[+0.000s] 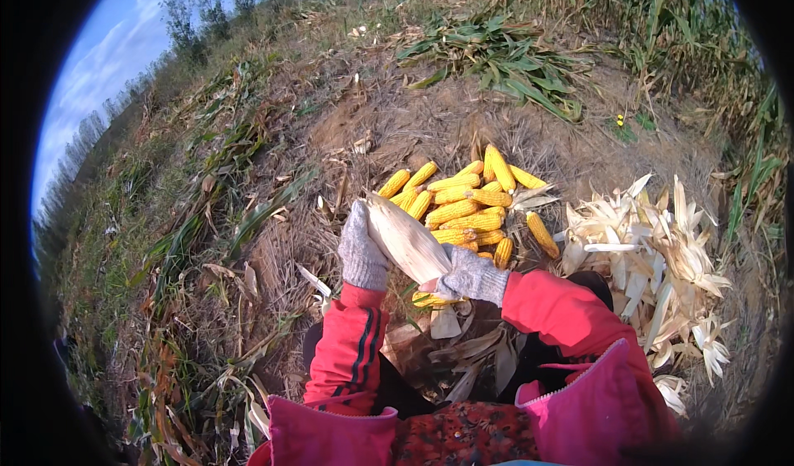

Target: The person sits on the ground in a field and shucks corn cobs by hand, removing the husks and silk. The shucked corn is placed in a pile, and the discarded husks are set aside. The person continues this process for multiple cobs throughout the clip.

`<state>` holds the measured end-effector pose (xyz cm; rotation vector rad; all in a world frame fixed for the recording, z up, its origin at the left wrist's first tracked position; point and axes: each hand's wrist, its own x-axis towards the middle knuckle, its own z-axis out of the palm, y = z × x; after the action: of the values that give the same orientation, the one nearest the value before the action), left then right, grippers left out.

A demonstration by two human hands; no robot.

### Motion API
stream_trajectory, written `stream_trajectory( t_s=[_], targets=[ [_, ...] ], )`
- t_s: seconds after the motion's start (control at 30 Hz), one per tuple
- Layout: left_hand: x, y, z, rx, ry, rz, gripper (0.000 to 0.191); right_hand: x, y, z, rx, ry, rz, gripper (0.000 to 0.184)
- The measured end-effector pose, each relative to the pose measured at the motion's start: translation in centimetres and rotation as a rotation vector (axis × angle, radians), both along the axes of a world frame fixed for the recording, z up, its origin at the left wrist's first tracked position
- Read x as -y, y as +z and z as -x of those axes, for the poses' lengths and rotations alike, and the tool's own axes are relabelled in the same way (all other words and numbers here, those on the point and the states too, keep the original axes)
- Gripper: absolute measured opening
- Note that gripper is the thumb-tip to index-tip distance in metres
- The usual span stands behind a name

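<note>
An ear of corn in its pale dry husk (pixel 406 236) lies slantwise between my two gloved hands. My left hand (pixel 361 249), in a grey knitted glove, grips its upper left end. At the lower right end, my right hand (pixel 468 275) has its fingers around the husk, with a bare fingertip showing. Just beyond my hands is a pile of husked yellow corn cobs (pixel 474 221). One more yellow cob (pixel 434 299) shows below the held ear, partly covered by my right hand.
A heap of stripped husks (pixel 651 267) lies to my right. Loose husks (pixel 484 354) are on the ground between my legs. Cut green corn stalks (pixel 508 60) lie farther out, and standing corn (pixel 670 25) rises at the upper right. Dry stalks and leaves (pixel 205 218) line the left.
</note>
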<state>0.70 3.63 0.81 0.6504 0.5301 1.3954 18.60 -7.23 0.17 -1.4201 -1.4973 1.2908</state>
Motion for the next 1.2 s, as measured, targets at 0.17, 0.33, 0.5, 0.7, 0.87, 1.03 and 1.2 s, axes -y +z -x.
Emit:
stream_trajectory(
  t_s=[0.17, 0.33, 0.5, 0.7, 0.87, 1.03, 1.2],
  targets=[
    [-0.5, -1.6, 0.5, -0.032, 0.031, -0.017, 0.037, -0.6, -2.0, 1.0, -0.172, 0.042, -0.062, 0.072],
    [-3.8, -5.7, 2.0, -0.084, -0.225, -0.144, 0.038, -0.3, -0.2, 1.4, 0.215, -0.026, -0.167, 0.07],
    [-3.0, -12.5, 3.7, -0.624, -0.193, -0.515, 0.042, -0.3, 3.2, 1.4, 0.417, 0.078, -0.385, 0.075],
    [-2.4, -12.7, -0.2, -0.465, -0.147, -0.239, 0.038, -0.6, 2.4, 1.3, -0.26, 0.155, -0.237, 0.081],
    [-2.3, -5.1, -0.9, 0.228, -0.121, 0.285, 0.027, -3.4, -2.2, -0.1, -0.541, -0.086, 0.004, 0.064],
    [2.5, -2.3, -2.4, -0.191, -0.333, -0.028, 0.027, -4.1, -6.3, 0.3, -1.034, -0.324, 0.266, 0.053],
    [6.4, -0.6, -3.0, -0.873, -0.605, -0.85, 0.021, -5.8, -4.7, -3.7, -0.97, -0.36, 0.157, 0.038]
  ],
)
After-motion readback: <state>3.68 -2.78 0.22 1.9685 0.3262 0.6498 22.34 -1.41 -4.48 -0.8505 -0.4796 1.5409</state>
